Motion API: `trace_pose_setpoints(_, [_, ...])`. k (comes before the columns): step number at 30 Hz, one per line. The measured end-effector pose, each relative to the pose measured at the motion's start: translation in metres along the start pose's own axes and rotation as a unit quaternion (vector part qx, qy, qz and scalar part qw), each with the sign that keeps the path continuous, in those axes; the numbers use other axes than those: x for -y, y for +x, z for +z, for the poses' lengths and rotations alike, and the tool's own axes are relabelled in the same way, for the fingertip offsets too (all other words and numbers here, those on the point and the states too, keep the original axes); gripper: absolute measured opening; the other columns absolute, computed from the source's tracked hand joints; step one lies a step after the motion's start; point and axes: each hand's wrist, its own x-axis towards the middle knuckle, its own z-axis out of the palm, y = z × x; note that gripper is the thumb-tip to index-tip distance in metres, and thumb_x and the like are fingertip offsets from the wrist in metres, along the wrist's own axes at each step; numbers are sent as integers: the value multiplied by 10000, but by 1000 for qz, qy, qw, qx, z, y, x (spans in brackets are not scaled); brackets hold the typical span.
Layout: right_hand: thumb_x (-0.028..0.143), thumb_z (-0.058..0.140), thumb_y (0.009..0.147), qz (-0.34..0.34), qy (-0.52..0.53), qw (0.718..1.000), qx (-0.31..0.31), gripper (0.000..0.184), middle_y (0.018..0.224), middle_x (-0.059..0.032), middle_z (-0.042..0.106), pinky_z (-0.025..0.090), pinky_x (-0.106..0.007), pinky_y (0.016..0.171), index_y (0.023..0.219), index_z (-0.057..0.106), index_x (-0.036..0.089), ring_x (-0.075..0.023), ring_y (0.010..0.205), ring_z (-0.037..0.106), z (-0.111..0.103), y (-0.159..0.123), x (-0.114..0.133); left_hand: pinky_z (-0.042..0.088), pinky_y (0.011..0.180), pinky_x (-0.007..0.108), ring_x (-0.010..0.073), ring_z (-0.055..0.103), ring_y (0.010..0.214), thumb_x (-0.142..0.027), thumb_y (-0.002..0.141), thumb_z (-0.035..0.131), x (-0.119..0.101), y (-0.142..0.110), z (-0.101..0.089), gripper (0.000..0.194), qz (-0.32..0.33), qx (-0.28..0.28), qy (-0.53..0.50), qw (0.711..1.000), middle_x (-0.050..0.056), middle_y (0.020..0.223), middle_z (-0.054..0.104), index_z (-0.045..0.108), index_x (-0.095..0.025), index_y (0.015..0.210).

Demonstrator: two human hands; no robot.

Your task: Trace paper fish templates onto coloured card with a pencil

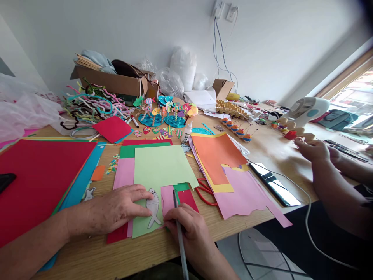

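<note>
Two hands, mine, head view: left hand (116, 208), fingers apart, two fingertips on one fish cutout (154, 210) lying on one pale green sheet (160, 165); right hand (188, 225), pinching one slim grey writing tool (181, 245). One white bottle (187, 132), beyond, on the worktop (233, 229).

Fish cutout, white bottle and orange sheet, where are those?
Fish cutout (155, 206): head view, middle of its body.
White bottle (185, 135): head view, its body below the nozzle.
Orange sheet (214, 153): head view, its upper part.
</note>
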Motion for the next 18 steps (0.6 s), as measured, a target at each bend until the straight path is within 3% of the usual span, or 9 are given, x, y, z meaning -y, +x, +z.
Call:
trace_pose_setpoints(3, [84,531,861,28,14,999,-20,151,692,-10,647,422,-204,560,798,613,195,-129,603,560,-1,-1,0,436,996,423,295,516,1197,-20,845,444,0,0,0,500,1,-5,2,1000,86,1323,566,634,-309,1206])
trace_pose_setpoints(7, [74,549,842,50,14,999,-2,140,704,-6,647,420,-196,558,815,616,193,-123,599,563,-2,1,-1,443,989,401,285,538,1178,-22,855,442,0,1,-1,487,11,-15,0,1000,86,1306,582,640,-311,1193])
trace_pose_setpoints(18, [29,534,823,14,-30,999,29,177,724,-24,655,424,-228,595,827,619,185,-155,659,574,3,7,-5,472,958,371,267,555,1174,-46,882,412,1,2,-6,463,20,-13,-13,1000,76,1308,600,643,-295,1197])
